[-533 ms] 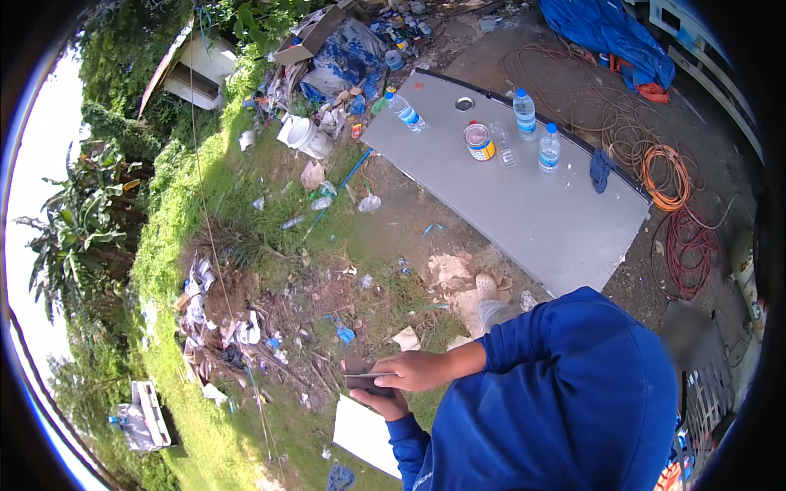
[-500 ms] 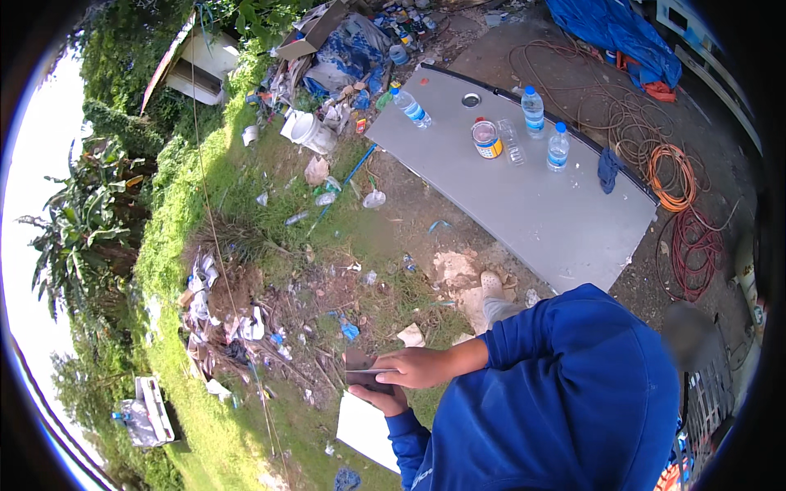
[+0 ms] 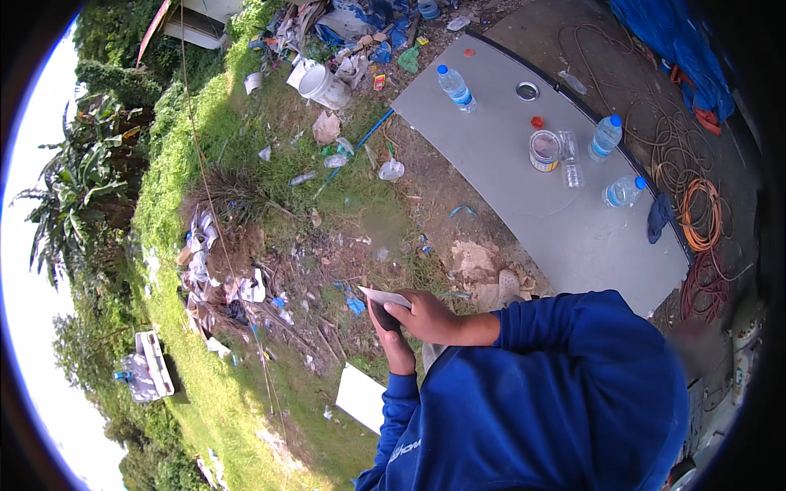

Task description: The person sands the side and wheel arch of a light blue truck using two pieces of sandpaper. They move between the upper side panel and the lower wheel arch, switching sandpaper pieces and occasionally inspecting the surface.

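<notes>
My left hand (image 3: 395, 350) grips a dark flat object (image 3: 385, 317) from below. My right hand (image 3: 431, 315) lies over it and holds a thin white sheet (image 3: 381, 296) whose edge sticks out to the left. Both hands meet in front of my blue long sleeves (image 3: 524, 393), above littered ground. What the dark object is cannot be told.
A long grey board (image 3: 508, 196) lies on the ground and carries three water bottles (image 3: 454, 86), an open tin (image 3: 544, 150) and a clear jar. Coiled orange cable (image 3: 700, 217) lies to its right. A white bucket (image 3: 323, 84), scattered litter (image 3: 213, 270) and a white panel (image 3: 363, 397) lie on the grass.
The view has shifted a little, so the board and bottles sit further right. Both hands stay together on the dark object and the white sheet.
</notes>
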`<state>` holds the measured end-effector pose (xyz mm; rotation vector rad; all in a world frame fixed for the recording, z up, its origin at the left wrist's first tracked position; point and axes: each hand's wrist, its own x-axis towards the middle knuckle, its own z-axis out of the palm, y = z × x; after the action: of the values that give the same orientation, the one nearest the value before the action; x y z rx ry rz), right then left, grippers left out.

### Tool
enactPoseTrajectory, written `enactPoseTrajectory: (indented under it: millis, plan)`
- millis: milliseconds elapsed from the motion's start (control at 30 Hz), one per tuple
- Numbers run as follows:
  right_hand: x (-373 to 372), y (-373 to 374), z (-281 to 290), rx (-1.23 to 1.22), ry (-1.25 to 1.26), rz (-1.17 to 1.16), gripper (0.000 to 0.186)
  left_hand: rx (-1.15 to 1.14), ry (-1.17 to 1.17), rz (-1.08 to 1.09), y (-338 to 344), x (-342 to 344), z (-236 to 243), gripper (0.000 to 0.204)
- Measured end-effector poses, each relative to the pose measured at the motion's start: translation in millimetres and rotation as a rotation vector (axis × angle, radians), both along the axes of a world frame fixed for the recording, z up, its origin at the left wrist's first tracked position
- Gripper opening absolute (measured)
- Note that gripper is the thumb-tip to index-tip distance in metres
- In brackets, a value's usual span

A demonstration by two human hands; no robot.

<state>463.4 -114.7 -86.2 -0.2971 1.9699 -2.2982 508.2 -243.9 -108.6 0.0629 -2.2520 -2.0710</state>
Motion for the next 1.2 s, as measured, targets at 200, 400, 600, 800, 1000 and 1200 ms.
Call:
enactPoseTrajectory:
  millis: [200, 400, 600, 800, 1000, 1200]
  plan:
    - [-74, -5, 4, 0.147, 0.096, -0.018, 0.028, 0.176, 0.022, 0.018, 14, -66, 19, 0.095]
    - [-172, -30, -19, 0.282, 0.149, -0.043, 0.028, 0.367, -0.059, -0.068, -4, -142, -4, 0.092]
    - [-281, -74, -19, 0.371, 0.362, -0.128, 0.031, 0.517, -0.022, -0.032, -48, -274, -11, 0.098]
    - [-368, -132, -9, 0.35, 0.364, -0.061, 0.029, 0.378, 0.19, -0.017, -120, -415, 1, 0.103]
    - [-458, -171, 19, 0.346, 0.302, -0.103, 0.026, 0.412, 0.17, -0.074, -159, -503, 23, 0.105]
    - [-572, -181, 20, 0.399, 0.207, -0.202, 0.027, 0.336, 0.309, -0.179, -159, -585, 20, 0.091]
